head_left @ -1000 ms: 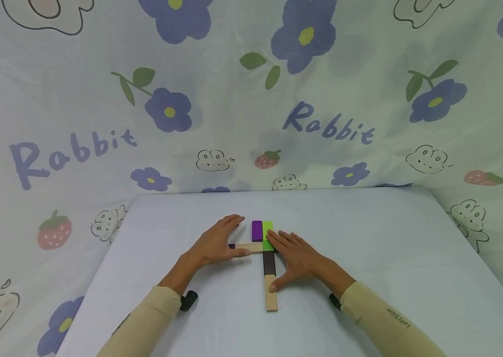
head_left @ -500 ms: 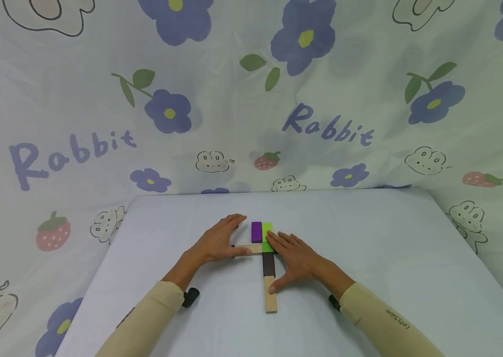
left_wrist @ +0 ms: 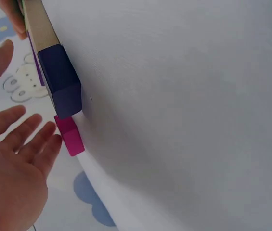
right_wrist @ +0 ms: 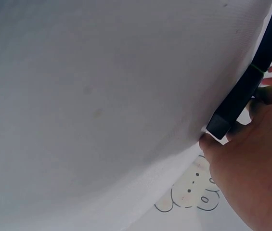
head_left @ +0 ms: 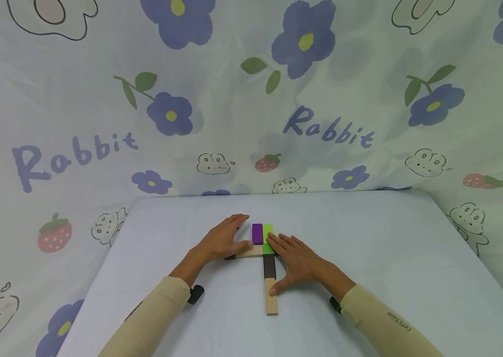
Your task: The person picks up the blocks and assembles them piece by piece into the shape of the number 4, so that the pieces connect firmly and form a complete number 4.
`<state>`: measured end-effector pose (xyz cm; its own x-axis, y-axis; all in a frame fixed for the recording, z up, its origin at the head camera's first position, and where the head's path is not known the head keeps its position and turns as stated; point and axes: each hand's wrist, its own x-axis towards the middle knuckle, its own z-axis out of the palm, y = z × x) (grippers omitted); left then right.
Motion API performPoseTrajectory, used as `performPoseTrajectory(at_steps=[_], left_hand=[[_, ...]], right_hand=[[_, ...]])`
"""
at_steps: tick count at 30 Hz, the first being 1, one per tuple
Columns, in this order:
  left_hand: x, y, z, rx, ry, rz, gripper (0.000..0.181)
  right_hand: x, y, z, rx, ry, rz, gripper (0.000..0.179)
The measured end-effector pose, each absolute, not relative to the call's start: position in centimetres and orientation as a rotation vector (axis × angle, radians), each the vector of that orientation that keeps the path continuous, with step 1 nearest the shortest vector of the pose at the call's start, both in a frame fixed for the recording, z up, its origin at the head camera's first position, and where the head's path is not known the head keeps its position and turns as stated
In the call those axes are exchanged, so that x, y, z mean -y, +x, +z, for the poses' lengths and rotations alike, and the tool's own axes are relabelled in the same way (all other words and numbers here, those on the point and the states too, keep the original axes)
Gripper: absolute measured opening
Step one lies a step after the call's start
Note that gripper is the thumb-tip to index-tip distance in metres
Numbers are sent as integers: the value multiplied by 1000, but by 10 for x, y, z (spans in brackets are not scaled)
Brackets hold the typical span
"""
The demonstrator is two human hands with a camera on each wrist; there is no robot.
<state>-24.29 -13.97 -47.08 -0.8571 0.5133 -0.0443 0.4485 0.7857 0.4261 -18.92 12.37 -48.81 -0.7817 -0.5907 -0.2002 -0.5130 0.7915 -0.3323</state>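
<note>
My left hand (head_left: 223,240), fingers spread, hovers over the left end of a row of blocks and holds nothing. Beneath it lie a wooden block (head_left: 249,252) and a dark blue block (left_wrist: 61,82); a pink block (left_wrist: 70,137) shows just beyond the fingertips in the left wrist view. My right hand (head_left: 298,259) rests over the layout, fingertips at a light green block (head_left: 267,229) and a green block (head_left: 268,249). Its thumb touches the lower wooden block (head_left: 271,305), below a black block (head_left: 269,266). Dark blocks (right_wrist: 237,96) run under this hand, mostly hidden from the head view.
A purple block (head_left: 257,233) lies against the light green one. The blocks sit mid-table on a white tabletop (head_left: 367,238). Behind it hangs a printed cloth (head_left: 242,114) with flowers and rabbits. A black wrist camera (head_left: 195,294) is near the left sleeve.
My left hand has shifted slightly to the right, uncovering more of the dark block at the row's left end. The right hand stays in place on the blocks.
</note>
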Motion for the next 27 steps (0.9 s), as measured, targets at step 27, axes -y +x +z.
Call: performPoseTrajectory(at_steps=[27], left_hand=[[116,-258,-473,-2798,781,518,72]], right_hand=[[-126,-189,-491,-2699,-865,-390,137]])
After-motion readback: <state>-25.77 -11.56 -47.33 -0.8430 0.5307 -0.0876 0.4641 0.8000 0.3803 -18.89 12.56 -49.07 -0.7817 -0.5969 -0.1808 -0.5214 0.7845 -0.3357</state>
